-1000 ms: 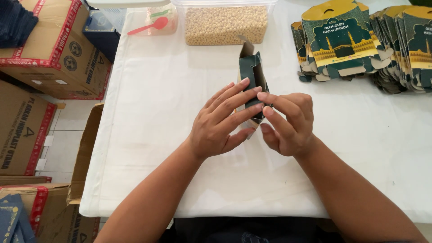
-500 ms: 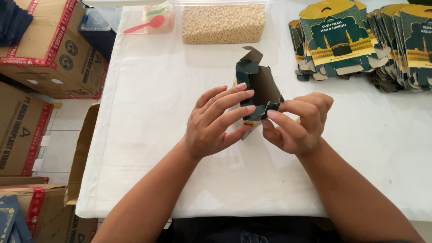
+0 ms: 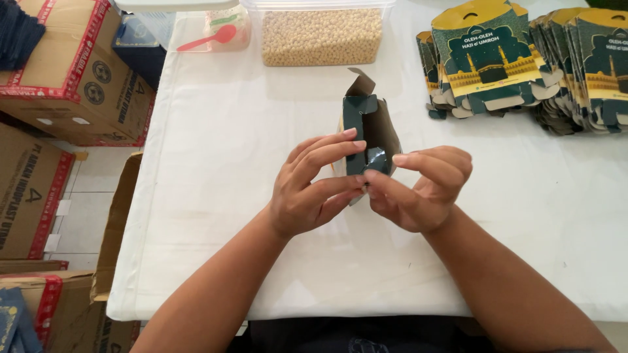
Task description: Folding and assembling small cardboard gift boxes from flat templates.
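A small dark green cardboard box (image 3: 367,131), partly folded with its brown inside showing and its end flaps loose, is held over the white table (image 3: 216,163). My left hand (image 3: 313,186) grips its left side, fingers stretched across the near end. My right hand (image 3: 422,188) pinches the near flaps from the right with thumb and fingertips. Both hands touch the box at its lower end; its far flaps stick up freely.
Stacks of flat green and gold printed box blanks (image 3: 523,62) lie at the back right. A clear tub of pale round beans (image 3: 322,34) and a container with a pink spoon (image 3: 212,36) stand at the back. Brown cartons (image 3: 62,72) stand on the floor left.
The box has been turned so its open side faces up, and its near flaps have been pushed inward. Both hands stayed on it, the right hand shifting to pinch the end.
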